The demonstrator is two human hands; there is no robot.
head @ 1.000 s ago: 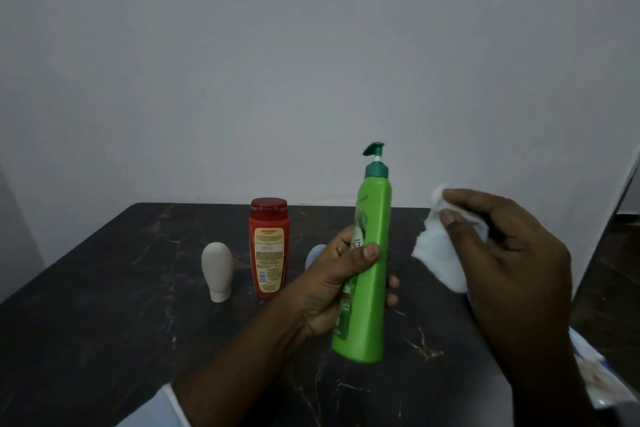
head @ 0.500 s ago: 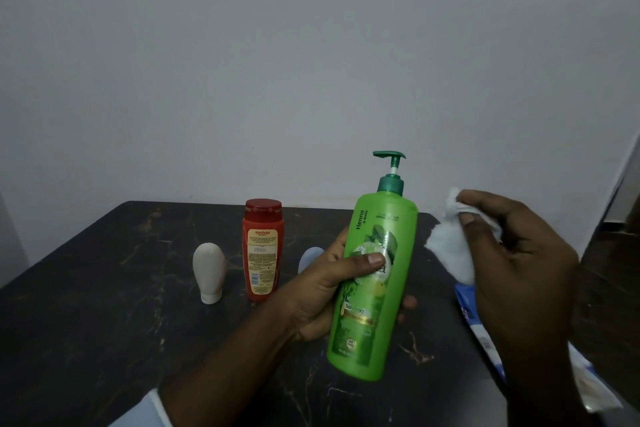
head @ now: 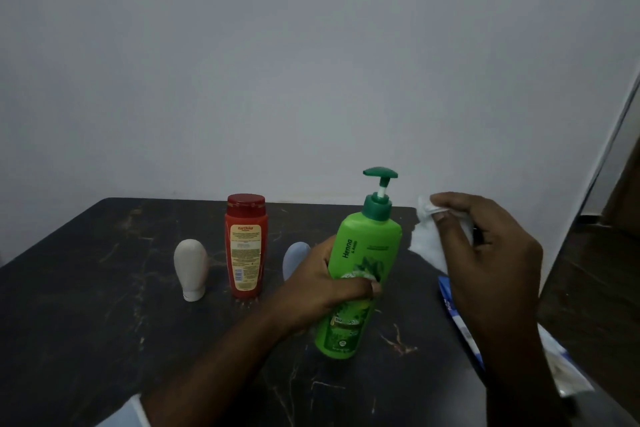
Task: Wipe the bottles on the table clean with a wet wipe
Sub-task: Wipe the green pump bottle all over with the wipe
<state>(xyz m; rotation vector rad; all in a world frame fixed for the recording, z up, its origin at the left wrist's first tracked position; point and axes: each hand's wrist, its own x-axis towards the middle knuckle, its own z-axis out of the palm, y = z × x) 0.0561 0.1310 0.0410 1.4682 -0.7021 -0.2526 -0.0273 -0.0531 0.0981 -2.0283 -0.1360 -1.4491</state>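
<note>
My left hand (head: 320,282) grips a green pump bottle (head: 367,246) around its middle, tilted slightly right, its base just above the dark table (head: 86,322). A white wet wipe (head: 427,246) is pinched in my right hand (head: 491,260), just right of the bottle's neck and apart from it. A red bottle (head: 245,246) stands upright further left. Beside it, a white tube (head: 191,269) stands on its cap. A pale blue bottle (head: 294,258) shows partly behind my left hand.
A blue and white wipes packet (head: 460,326) lies on the table's right side, partly hidden by my right forearm. The table's right edge runs close to it. A plain wall stands behind the table.
My left hand has turned the green bottle so its front label faces me and tilted it a little to the right. The right hand with the wipe stays beside the bottle's top.
</note>
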